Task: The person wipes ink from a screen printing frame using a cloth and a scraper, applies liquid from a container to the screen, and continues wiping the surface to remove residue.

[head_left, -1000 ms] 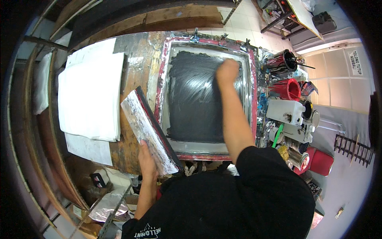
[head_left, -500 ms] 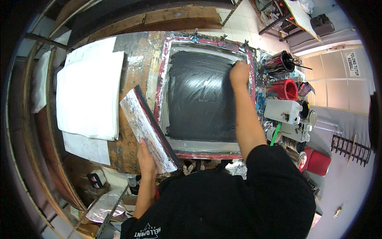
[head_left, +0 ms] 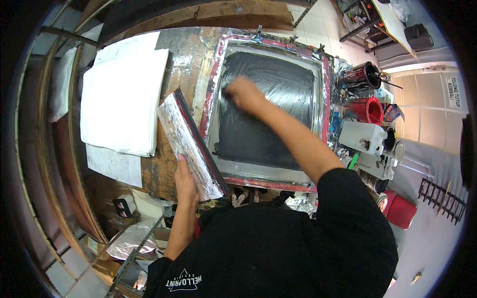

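My left hand (head_left: pixel 185 184) grips a long squeegee (head_left: pixel 186 149) by its paint-smeared wooden body. The squeegee's dark blade edge faces right, beside the near left corner of a screen-printing frame (head_left: pixel 325 107). Inside that frame, the mesh (head_left: pixel 266 124) is covered with wet black ink showing curved streaks. Over the left part of the mesh, my right hand (head_left: pixel 244 97) is closed and somewhat blurred. A small dark thing shows at its fingers against the inked surface; I cannot make out what it is.
A stack of white paper (head_left: pixel 124 99) lies left on the stained worktable (head_left: pixel 181 74). Clamps (head_left: pixel 258 34) stand along the frame's far edge. Ink cans, including a red bucket (head_left: pixel 365 110), and a white jerrycan (head_left: pixel 362 137) line the right side. Wooden shelving (head_left: pixel 44 149) stands far left.
My right hand has swept left across the mesh, from its upper right corner to its left side. My left hand keeps the squeegee in nearly the same place. The view has shifted slightly.
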{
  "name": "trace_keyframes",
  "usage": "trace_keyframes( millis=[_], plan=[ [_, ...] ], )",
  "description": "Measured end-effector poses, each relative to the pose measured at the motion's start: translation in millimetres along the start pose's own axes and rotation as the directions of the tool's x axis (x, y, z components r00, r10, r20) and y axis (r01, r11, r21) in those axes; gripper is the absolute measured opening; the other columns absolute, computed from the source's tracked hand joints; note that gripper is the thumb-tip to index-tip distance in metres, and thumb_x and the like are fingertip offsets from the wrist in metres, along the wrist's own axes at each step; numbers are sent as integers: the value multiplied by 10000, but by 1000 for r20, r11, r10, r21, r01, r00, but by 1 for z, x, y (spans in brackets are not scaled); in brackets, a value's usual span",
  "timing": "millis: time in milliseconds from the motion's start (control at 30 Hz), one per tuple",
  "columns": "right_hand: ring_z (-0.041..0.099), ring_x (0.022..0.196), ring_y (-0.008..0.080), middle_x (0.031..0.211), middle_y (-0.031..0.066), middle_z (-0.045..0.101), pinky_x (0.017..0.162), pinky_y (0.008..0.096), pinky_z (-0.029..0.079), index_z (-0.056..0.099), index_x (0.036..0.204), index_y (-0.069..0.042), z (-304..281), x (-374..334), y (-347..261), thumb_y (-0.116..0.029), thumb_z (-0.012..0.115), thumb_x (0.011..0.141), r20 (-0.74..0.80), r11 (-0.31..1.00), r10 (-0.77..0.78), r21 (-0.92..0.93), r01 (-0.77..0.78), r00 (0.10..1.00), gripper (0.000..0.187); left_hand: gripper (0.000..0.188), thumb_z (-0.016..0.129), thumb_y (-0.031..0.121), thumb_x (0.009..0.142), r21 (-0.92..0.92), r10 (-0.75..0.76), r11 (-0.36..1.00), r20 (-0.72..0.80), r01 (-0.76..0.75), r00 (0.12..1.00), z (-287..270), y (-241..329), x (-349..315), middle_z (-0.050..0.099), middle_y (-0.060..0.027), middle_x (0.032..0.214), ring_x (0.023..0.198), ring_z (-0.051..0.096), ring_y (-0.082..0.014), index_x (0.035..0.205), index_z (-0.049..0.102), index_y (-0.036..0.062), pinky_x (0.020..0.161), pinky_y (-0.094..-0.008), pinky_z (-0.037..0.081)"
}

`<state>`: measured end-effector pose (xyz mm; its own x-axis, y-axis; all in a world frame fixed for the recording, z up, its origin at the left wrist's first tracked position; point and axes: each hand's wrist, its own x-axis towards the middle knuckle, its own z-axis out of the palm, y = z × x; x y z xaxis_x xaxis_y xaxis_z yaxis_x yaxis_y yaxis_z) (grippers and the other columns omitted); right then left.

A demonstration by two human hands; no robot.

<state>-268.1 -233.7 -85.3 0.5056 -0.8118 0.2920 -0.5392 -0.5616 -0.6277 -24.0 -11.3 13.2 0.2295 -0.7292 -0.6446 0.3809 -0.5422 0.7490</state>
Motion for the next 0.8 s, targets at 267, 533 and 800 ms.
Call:
trace_keyframes(
  millis=[267, 533, 800],
  plan=[
    [615, 928, 361, 935, 194, 654, 819, 438, 501, 691, 893, -22, -51, -61, -17, -78, 566, 838, 378, 960, 181, -266, -81, 908, 148, 619, 374, 465, 1059, 13, -32, 999, -42, 33, 999, 9, 7, -7, 577, -154, 1295, 1133, 573, -203, 1330, 492, -79, 986, -312, 442],
    [599, 999, 346, 1007, 161, 658, 912, 448, 485, 696, 1041, -52, -35, -63, -15, 0, 576, 778, 187, 985, 141, -128, -119, 972, 294, 623, 371, 468, 1058, 1, -1, 1000, -3, 1, 1000, 7, 5, -3, 576, -161, 1290, 1132, 583, -216, 1347, 466, -75, 988, -322, 448],
    [607, 954, 368, 948, 183, 659, 843, 451, 488, 695, 1023, -44, -117, -132, 46, 20, 566, 776, -74, 895, 310, -313, -317, 948, 286, 617, 362, 456, 1063, 16, 1, 1000, -1, -1, 1000, 8, 4, -2, 573, -158, 1287, 1133, 574, -207, 1362, 453, -76, 988, -322, 444]
  ],
)
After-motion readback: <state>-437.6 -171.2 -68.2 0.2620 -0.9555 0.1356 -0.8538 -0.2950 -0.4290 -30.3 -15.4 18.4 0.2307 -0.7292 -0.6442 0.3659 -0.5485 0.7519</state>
